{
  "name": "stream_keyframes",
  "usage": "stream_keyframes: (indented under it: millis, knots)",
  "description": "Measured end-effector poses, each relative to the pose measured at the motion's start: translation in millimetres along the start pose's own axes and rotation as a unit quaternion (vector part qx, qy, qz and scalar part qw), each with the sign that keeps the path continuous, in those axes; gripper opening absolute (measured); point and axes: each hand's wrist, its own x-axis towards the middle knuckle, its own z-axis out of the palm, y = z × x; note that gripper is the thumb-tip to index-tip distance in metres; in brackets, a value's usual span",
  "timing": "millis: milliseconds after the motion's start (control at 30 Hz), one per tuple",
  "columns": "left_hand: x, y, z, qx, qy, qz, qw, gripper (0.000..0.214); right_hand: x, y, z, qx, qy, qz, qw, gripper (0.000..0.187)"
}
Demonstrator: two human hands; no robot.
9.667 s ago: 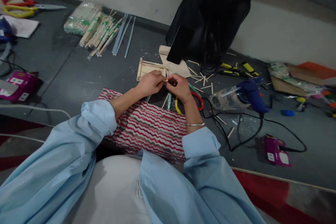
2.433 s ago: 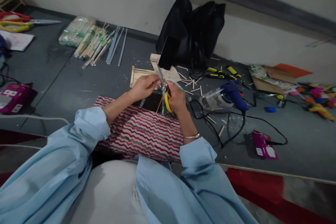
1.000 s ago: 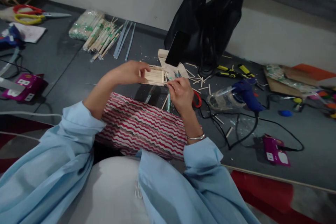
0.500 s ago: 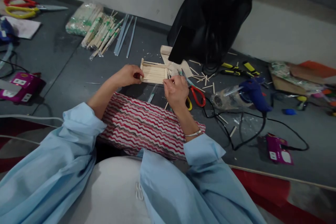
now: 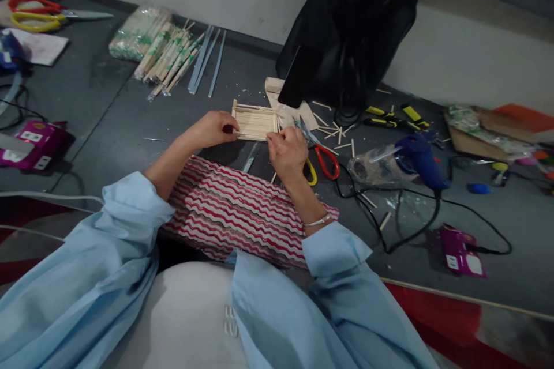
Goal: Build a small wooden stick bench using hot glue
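A small frame of pale wooden sticks [image 5: 254, 122], with a slatted floor and raised edges, lies between my hands in the middle of the table. My left hand [image 5: 216, 128] pinches its near left corner between thumb and fingers. At its near right corner, the fingers and thumb of my right hand [image 5: 289, 150] close on the edge. Whether a loose stick is also under those right fingertips is hidden. Scissors with red and yellow handles [image 5: 326, 162] lie just right of my right hand. A striped red and white cloth [image 5: 238, 207] is spread below my wrists.
Behind the frame stand a black bag [image 5: 367, 40] and a dark phone-like slab [image 5: 298, 76]. Cut sticks [image 5: 340, 132] are scattered to the right. A blue glue gun [image 5: 422, 155] trails a black cord. Bundled sticks [image 5: 168, 57] and large scissors [image 5: 38, 14] lie at the back left.
My right hand has shifted slightly left along the frame's near edge. The left hand keeps its hold on the left corner. The whole view has moved down slightly.
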Motion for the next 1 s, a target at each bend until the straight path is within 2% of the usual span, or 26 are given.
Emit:
stream_keyframes:
  millis: [433,633,1000]
  knots:
    - [-2,8,2.3,0.058,0.009,0.006,0.998,0.023,1,4,5,0.018,0.01,0.002,1.0,0.031]
    - [-3,7,1.9,0.03,0.019,0.024,0.999,0.02,0,5,6,0.028,0.0,0.008,1.0,0.03]
    - [-3,5,1.1,0.007,0.021,0.028,0.999,0.019,1,26,19,0.116,0.036,0.052,0.991,0.036]
